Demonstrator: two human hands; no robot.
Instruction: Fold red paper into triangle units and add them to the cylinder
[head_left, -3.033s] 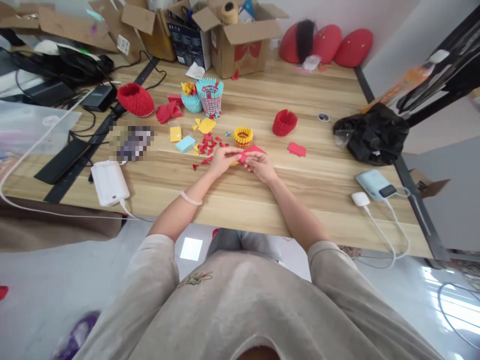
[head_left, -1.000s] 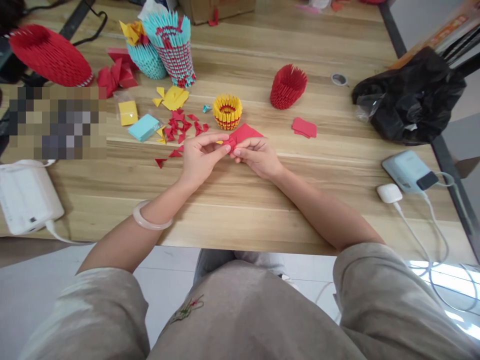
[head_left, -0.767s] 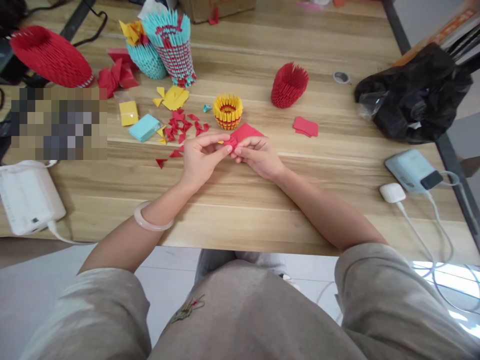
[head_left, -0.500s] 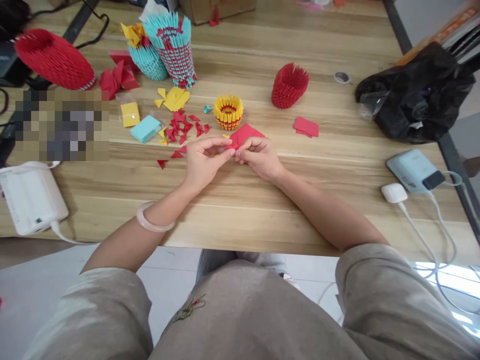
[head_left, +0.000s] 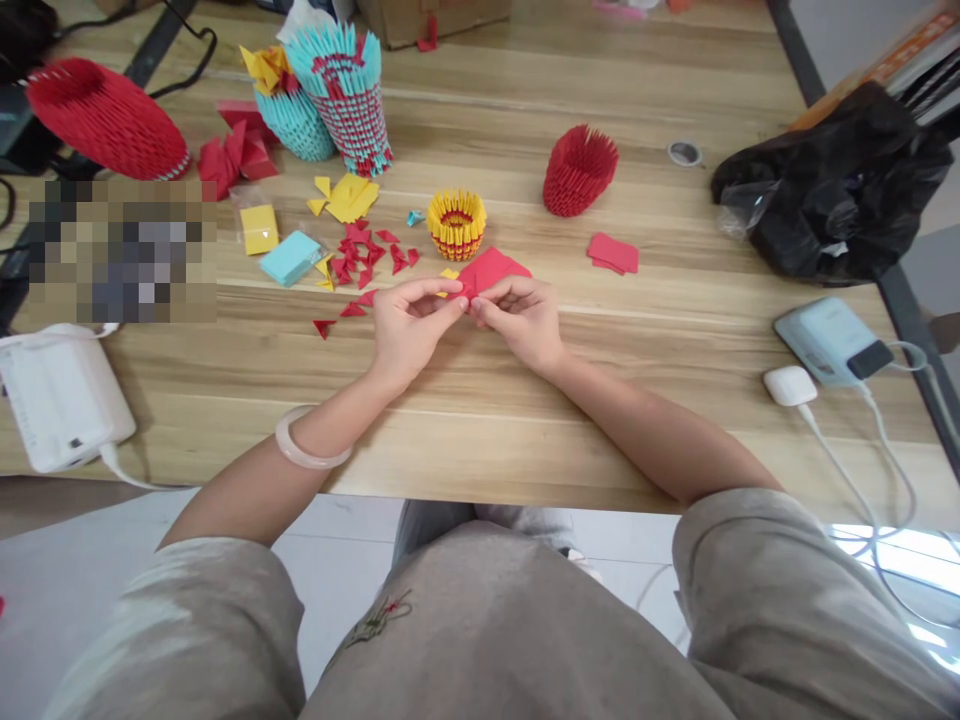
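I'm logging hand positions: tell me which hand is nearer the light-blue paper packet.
Left. The left hand is right of the light-blue paper packet and lower in view; the right hand is farther right.

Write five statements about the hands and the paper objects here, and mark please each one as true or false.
1. The left hand and the right hand pinch red paper. True.
2. A pale bracelet circles the left forearm. True.
3. A yellow-and-red paper bowl stands upright, left of a red paper vase. True.
4. The bowl and the vase touch. False: bare table shows between them.
5. The loose folded pieces near the left hand are mostly blue. False: these folded pieces are mostly red.
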